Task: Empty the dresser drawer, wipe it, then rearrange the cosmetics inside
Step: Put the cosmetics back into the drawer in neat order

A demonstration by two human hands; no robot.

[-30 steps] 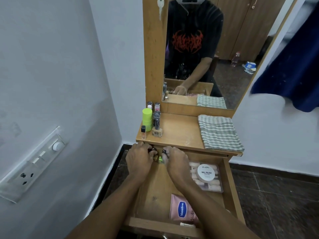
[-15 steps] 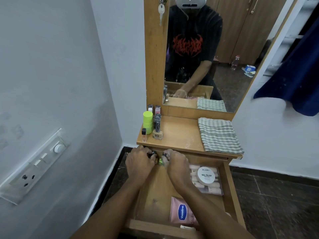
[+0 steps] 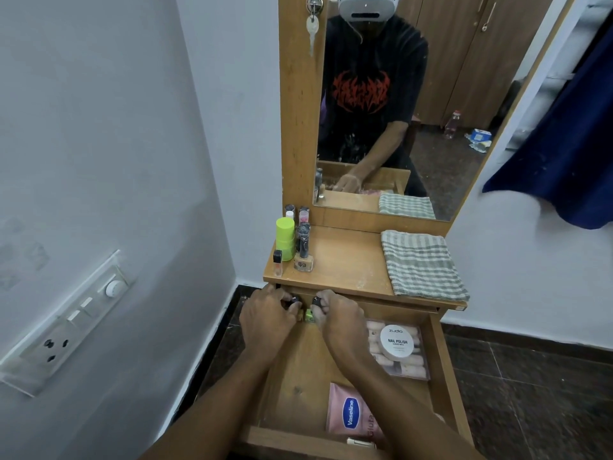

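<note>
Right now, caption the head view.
Left hand and right hand grip dark-capped bottles at the back of the open drawer.
</note>
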